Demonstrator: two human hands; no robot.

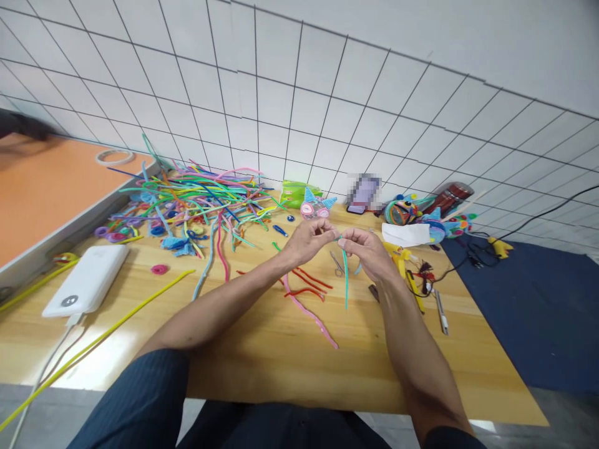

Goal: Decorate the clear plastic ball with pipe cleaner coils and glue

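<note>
My left hand (311, 240) and my right hand (362, 248) meet above the middle of the table, fingertips pinched close together. Between them is a teal pipe cleaner (345, 280), its long tail hanging down below the right fingers. The end being pinched is mostly covered by the fingertips. Under the hands lie several red pipe cleaners (306, 292) and a pink pipe cleaner (314, 317). A small pair of scissors (337, 269) rests on the wood just behind the teal tail.
A heap of coloured pipe cleaners (210, 193) spreads at the back left. A white power bank (87, 280) and a long yellow pipe cleaner (116, 324) lie at left. Rightward are a glue gun (397, 255), a white paper (406, 234), a utility knife (440, 312) and a black cable (528, 215).
</note>
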